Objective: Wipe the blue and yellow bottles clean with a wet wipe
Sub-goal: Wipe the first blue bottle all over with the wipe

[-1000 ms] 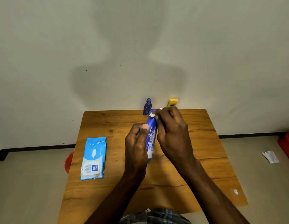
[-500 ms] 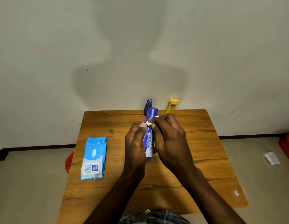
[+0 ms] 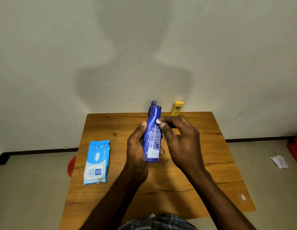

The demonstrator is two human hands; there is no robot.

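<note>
Left hand (image 3: 137,146): wrapped around the blue bottle (image 3: 152,135), held above the middle of the counter (image 3: 210,171).
Right hand (image 3: 181,140): pinching a small white wet wipe (image 3: 158,121) against the bottle's shoulder.
Yellow bottle (image 3: 177,108): upright at the far edge.
Wipe pack (image 3: 97,161): flat near the left edge.

A wooden table (image 3: 210,163) stands against a pale wall (image 3: 61,47). A red stool (image 3: 70,166) shows under its left edge; white paper (image 3: 279,161) lies on the floor (image 3: 28,188).
</note>
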